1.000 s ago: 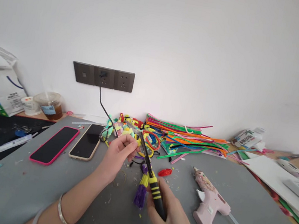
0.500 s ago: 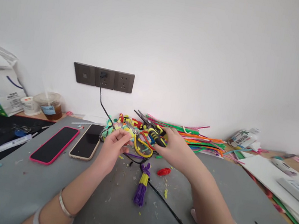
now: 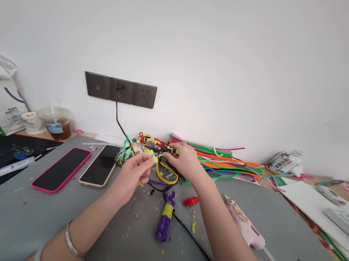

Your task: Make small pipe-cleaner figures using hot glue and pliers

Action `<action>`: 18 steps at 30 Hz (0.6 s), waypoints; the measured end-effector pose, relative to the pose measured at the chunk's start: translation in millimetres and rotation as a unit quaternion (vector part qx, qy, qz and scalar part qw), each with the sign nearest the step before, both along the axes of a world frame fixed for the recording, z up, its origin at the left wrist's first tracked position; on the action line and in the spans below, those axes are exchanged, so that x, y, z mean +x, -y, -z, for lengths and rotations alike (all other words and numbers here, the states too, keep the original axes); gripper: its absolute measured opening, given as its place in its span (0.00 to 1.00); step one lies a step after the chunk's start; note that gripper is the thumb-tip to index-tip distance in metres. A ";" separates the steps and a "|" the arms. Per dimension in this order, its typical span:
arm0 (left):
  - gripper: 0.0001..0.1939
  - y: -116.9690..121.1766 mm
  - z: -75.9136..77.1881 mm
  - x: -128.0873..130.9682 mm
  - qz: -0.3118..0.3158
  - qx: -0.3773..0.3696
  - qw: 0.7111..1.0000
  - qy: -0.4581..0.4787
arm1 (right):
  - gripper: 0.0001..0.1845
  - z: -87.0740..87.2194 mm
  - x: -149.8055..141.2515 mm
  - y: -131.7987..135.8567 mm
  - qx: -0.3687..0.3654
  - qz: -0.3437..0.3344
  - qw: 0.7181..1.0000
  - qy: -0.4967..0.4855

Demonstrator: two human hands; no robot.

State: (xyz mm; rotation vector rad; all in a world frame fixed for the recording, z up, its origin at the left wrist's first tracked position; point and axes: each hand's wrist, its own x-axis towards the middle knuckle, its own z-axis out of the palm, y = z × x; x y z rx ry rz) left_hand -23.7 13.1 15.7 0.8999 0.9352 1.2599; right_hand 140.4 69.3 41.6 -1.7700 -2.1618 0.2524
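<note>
My left hand hovers near the middle of the mat with thumb and fingers pinched together. Whatever may be between those fingertips is too small or hidden to make out. Over the pile of colourful bits, my right hand has its fingers on the handles of the black-and-yellow pliers, whose jaws point left. A purple-and-yellow pipe-cleaner bundle lies in front of my hands. To its right is a small red coiled piece.
Pipe cleaners are heaped along the wall. A pink glue gun lies at right, partly behind my right forearm, with a black cord on the mat. Two phones and a drink cup are at left.
My right hand has carried the pliers from above the purple bundle to the pile at the back, lowering them there. My left hand has drawn slightly left and stays pinched.
</note>
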 end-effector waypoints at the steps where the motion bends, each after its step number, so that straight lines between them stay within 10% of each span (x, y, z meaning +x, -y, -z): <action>1: 0.22 0.3 0.2 0.3 0.002 0.005 1.000 -0.012 | 0.19 -2.8 -0.3 7.1 0.003 -0.021 0.999 -0.039; 6: 0.21 -0.6 6.7 1.5 0.016 0.034 0.997 -0.060 | 0.16 -2.2 -4.0 36.7 -0.072 -0.145 0.917 -0.365; 12: 0.19 1.8 9.9 3.5 0.059 0.089 0.983 -0.150 | 0.12 6.4 6.7 53.7 -0.079 -0.104 0.885 -0.446; 18: 0.21 17.9 9.1 11.7 0.101 0.166 0.853 -0.485 | 0.14 13.1 45.9 80.7 -0.114 0.004 0.884 -0.454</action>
